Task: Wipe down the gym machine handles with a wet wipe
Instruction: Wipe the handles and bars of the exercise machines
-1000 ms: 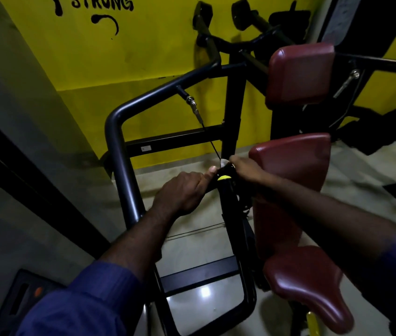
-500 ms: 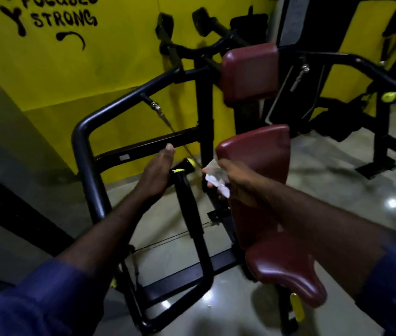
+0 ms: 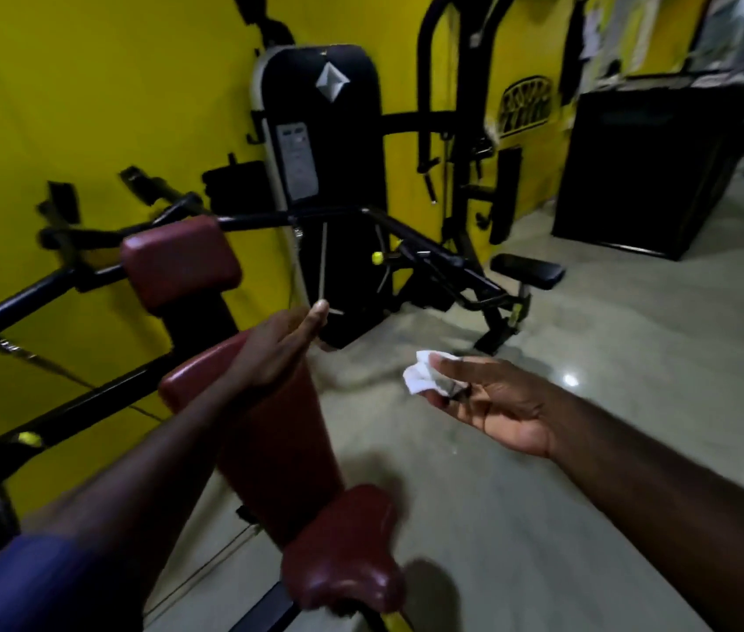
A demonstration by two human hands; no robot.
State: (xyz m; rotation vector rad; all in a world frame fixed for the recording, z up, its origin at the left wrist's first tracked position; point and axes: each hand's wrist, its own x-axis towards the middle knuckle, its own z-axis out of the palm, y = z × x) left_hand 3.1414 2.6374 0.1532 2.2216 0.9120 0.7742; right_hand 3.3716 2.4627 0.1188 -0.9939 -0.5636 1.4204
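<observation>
My right hand (image 3: 493, 401) is held out over the floor and pinches a crumpled white wet wipe (image 3: 422, 376) at its fingertips. My left hand (image 3: 276, 346) hangs in the air with straight fingers above the maroon back pad (image 3: 270, 449), holding nothing. The black handle with a yellow end cap (image 3: 26, 439) is now far left, away from both hands. Another black machine arm with a yellow knob (image 3: 378, 257) stands beyond my hands, near the weight stack (image 3: 324, 175).
A maroon seat (image 3: 343, 549) and upper pad (image 3: 181, 262) are below and left of my hands. A yellow wall is behind. A small black bench (image 3: 527, 269) and a large black box (image 3: 648, 171) stand on the pale floor to the right.
The view swung right. Both hands left the yellow-capped handle. My left hand opened and lifted off; my right hand drew back to the right with the wipe.
</observation>
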